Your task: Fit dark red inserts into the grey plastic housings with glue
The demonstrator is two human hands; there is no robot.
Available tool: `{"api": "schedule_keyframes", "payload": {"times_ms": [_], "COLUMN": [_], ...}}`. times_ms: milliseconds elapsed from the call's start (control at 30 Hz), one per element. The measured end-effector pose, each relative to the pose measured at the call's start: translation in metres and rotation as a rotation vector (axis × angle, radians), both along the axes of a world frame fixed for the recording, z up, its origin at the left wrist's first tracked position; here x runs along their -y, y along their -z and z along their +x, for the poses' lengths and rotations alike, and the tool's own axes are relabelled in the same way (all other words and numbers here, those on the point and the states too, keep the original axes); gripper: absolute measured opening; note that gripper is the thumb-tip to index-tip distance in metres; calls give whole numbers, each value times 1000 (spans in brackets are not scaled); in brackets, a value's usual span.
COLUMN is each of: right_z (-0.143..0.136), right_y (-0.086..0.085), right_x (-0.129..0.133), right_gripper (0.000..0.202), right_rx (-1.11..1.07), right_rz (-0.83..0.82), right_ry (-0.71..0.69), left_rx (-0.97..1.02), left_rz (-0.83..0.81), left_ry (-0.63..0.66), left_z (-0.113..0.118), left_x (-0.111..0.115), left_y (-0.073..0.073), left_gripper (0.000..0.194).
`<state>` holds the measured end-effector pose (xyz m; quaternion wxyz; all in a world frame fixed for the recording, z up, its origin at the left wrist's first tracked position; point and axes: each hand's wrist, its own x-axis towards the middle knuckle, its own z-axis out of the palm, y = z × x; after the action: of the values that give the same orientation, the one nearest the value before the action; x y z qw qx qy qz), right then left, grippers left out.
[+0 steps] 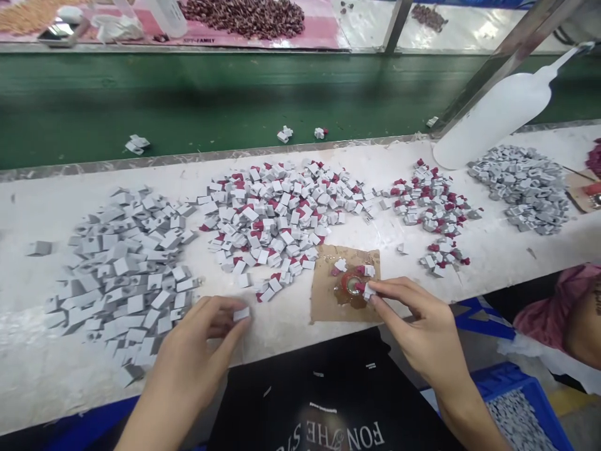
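Between the thumb and fingers of my left hand (206, 338) is a small light-grey plastic block (241, 313), held just above the white table. My right hand (417, 319) pinches a small grey-and-dark-red plastic piece (368, 291). The red end of that piece is over or touching a small round dish (350, 285) with a reddish rim. The dish sits on a brown cardboard square (323, 300), wet around it. Two more grey-and-red pieces (369, 270) lie beside the dish.
Left lies a heap of grey blocks (136, 269); behind the cardboard, a heap of joined grey-and-red pieces (272, 213). More piles (436, 200) lie right, near a white squeeze bottle (493, 119). A green conveyor belt (211, 106) runs behind. Another person's arm (582, 319) is at right.
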<state>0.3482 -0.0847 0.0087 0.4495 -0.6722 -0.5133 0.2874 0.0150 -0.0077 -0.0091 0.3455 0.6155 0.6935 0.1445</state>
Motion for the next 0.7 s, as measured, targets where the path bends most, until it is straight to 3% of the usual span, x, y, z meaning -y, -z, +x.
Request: {"api": "schedule_keyframes", "payload": {"times_ms": [167, 333, 467, 567, 700], "right_z": [5, 0, -13, -18, -18], "right_y": [-2, -8, -15, -17, -16], "right_x": [-3, -22, -38, -44, -48], "right_gripper": [22, 24, 15, 15, 17], "right_rx": [-101, -515, -685, -691, -686], "right_rz": [4, 37, 30, 32, 48], "right_ry": [33, -25, -67, -69, -73], "left_rx": [-22, 513, 928, 1060, 1074], "left_rz": [-14, -54, -162, -234, -251], "left_ry": [61, 4, 117, 153, 168], "left_z": [2, 61, 112, 129, 129], "left_x": [-4, -16, -34, -45, -50], "left_y": [-11, -37, -46, -44, -41], "left_gripper": [49, 39, 24, 18, 14]}}
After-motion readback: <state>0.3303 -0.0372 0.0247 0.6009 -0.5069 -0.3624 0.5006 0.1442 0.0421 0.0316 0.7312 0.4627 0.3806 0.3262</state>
